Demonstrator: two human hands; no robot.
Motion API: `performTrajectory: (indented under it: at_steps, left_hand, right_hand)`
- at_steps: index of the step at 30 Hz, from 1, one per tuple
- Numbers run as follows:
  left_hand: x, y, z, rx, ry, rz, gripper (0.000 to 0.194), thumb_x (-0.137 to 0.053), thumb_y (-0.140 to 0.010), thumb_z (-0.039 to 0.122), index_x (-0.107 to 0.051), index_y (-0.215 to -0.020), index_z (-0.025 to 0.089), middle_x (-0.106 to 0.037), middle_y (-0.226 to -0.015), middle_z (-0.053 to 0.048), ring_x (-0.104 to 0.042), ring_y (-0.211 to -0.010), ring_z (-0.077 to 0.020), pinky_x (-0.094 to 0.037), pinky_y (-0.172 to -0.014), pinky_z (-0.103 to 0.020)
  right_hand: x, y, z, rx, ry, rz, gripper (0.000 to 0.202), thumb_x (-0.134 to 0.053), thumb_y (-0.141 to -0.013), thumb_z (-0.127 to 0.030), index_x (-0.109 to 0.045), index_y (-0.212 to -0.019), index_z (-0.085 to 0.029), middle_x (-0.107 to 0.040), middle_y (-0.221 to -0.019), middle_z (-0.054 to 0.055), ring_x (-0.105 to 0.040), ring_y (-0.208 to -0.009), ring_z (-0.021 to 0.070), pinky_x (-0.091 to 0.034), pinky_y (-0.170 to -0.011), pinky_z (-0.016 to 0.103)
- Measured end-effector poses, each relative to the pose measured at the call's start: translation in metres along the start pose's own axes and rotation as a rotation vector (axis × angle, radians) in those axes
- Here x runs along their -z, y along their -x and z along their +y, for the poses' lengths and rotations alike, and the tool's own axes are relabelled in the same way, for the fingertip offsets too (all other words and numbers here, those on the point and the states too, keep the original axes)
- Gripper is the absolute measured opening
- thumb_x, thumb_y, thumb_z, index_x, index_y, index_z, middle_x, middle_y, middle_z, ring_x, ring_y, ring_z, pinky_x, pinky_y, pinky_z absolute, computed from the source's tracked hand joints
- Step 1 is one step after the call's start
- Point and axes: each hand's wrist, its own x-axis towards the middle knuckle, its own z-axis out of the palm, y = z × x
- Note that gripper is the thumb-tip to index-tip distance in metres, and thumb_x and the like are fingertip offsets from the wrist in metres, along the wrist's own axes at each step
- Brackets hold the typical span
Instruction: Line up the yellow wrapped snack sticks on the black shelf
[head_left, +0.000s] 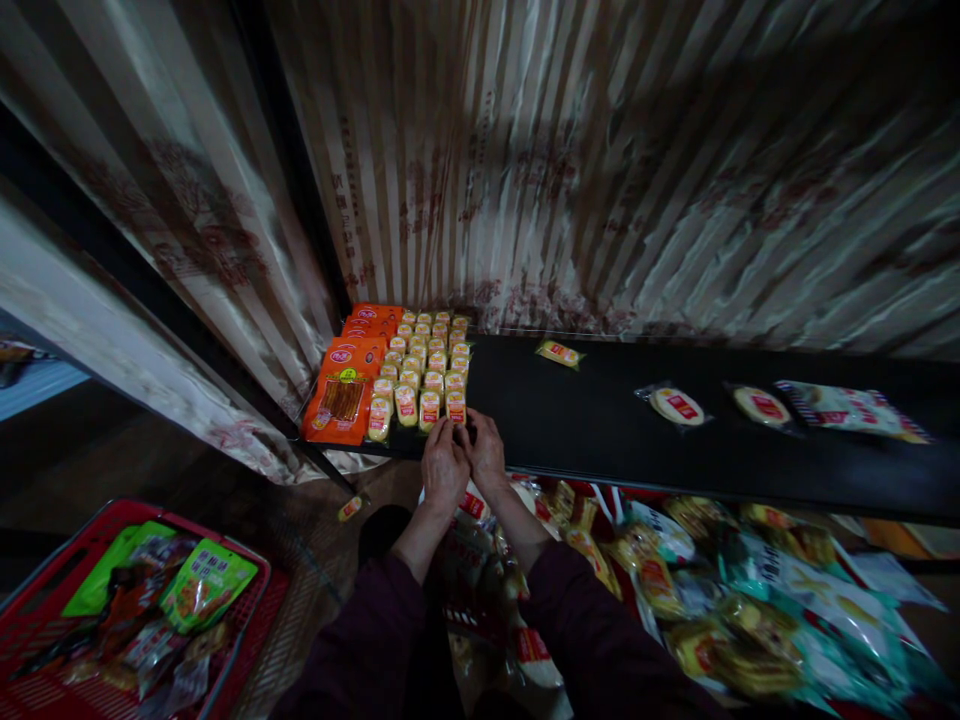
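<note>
Several rows of small yellow wrapped cakes (406, 403) lean one behind another at the left end of a black shelf (570, 420). My left hand (446, 468) and my right hand (486, 452) meet at the shelf's front edge. Their curled fingers close around the lower end of the front wrapped cake (455, 403) in the rightmost row; the fingertips are partly hidden. Left of the rows, orange snack bags (346, 390) overlap in a line.
Farther right on the shelf lie a single wrapped cake (560, 353), two round white packaged pieces (677, 407) and a flat bag (847, 408). A red basket (169, 515) of snacks stands low at left. Many loose packages (750, 600) fill the space beneath the shelf. Dark posts (292, 140) frame it.
</note>
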Motion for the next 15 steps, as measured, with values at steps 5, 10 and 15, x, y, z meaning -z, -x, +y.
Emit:
performTrajectory:
  at_steps: [5, 10, 15]
  left_hand:
    - [-0.0017, -0.0002, -0.0008, 0.002, 0.005, 0.014, 0.043, -0.038, -0.079, 0.006, -0.057, -0.118, 0.01, -0.054, -0.127, -0.015, -0.051, -0.12, -0.0205, -0.04, -0.104, -0.034]
    - [-0.0017, -0.0011, -0.002, -0.001, 0.024, 0.016, 0.043, -0.038, -0.08, 0.007, -0.057, -0.118, 0.011, -0.055, -0.126, -0.014, -0.051, -0.12, -0.0199, -0.04, -0.104, -0.034]
    - [-0.0007, -0.0014, -0.0042, -0.015, 0.007, 0.017, 0.042, -0.038, -0.08, 0.007, -0.057, -0.117, 0.012, -0.055, -0.126, -0.014, -0.051, -0.119, -0.0206, -0.041, -0.104, -0.035]
  right_hand:
    - [0.001, -0.002, 0.0013, 0.018, 0.026, -0.031, 0.034, -0.043, -0.083, -0.028, -0.059, -0.109, -0.013, -0.063, -0.102, 0.014, -0.057, -0.093, 0.0234, -0.048, -0.085, 0.039]
    - [0.0022, -0.0026, 0.0007, 0.02, 0.018, -0.027, 0.034, -0.044, -0.083, -0.029, -0.06, -0.108, -0.012, -0.063, -0.101, 0.015, -0.058, -0.092, 0.0234, -0.049, -0.084, 0.039]
    - [0.0016, -0.001, -0.0009, 0.021, 0.012, -0.023, 0.033, -0.045, -0.083, -0.03, -0.06, -0.107, -0.013, -0.063, -0.1, 0.014, -0.057, -0.091, 0.0235, -0.049, -0.084, 0.04]
